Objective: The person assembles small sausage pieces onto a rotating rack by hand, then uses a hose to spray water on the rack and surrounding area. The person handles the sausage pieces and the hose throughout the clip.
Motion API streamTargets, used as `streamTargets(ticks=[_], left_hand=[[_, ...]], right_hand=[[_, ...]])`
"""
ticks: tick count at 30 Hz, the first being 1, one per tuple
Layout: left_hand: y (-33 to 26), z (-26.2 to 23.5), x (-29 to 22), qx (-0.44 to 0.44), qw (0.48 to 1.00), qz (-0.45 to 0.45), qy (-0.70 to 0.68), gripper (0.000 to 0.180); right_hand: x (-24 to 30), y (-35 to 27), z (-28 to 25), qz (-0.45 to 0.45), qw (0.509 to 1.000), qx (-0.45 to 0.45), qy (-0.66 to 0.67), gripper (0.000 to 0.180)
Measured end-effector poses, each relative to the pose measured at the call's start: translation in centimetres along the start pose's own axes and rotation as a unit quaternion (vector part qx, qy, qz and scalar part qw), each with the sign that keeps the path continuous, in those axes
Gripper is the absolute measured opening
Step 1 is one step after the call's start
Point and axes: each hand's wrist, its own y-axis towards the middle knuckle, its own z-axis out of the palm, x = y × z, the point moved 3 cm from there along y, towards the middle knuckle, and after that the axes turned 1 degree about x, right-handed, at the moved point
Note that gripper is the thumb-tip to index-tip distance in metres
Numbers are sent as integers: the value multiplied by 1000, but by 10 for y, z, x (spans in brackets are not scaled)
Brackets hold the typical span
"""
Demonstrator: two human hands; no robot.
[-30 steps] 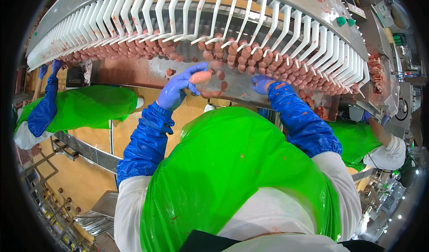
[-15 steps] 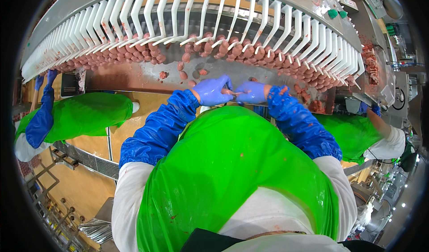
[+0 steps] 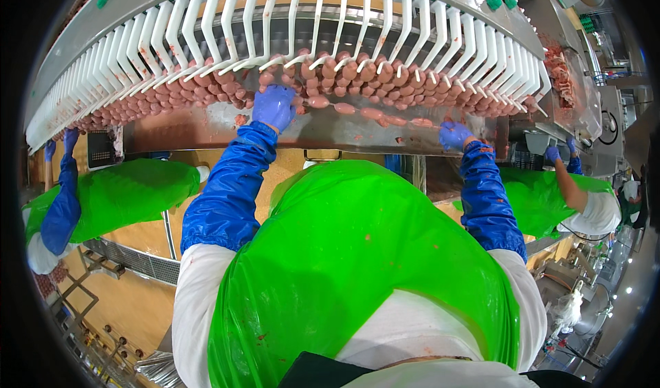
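Note:
A string of pink sausages (image 3: 371, 113) stretches across the steel trough between my two hands. My left hand (image 3: 275, 107), in a purple glove, is closed at its left end, up against the sausages hanging from the white hooks; its fingertips are partly hidden among them. At the right end my right hand (image 3: 454, 135), gloved alike, is closed on the string near the trough's right side. Above the string, a thick row of sausage links (image 3: 357, 82) hangs on the curved line of white hooks (image 3: 318, 16).
The steel trough (image 3: 185, 130) runs below the hooks, with meat scraps (image 3: 240, 120) in it. A co-worker in a green apron (image 3: 137, 195) stands at the left, another (image 3: 550, 188) at the right. A black crate (image 3: 101, 148) sits by the trough's left end.
My hands were close together at the trough's front edge and are now wide apart, left hand up at the hooks, right hand farther right. The sausage string now spans between them.

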Motion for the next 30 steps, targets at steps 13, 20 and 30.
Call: streamTargets(ticks=[13,20,30], left_hand=[[13,-55,-74,305,784,16,-541,29],[-9,-72,-56,225,658,-110,-710,28],[-24,-75,-32,249,728,-55,-637,24]], right_hand=[[318,-78,36,-451,872,-116,-150,26],[326,-49,65,-399,861,113,295,50],[346,-59,60,-402,860,108,294,40]])
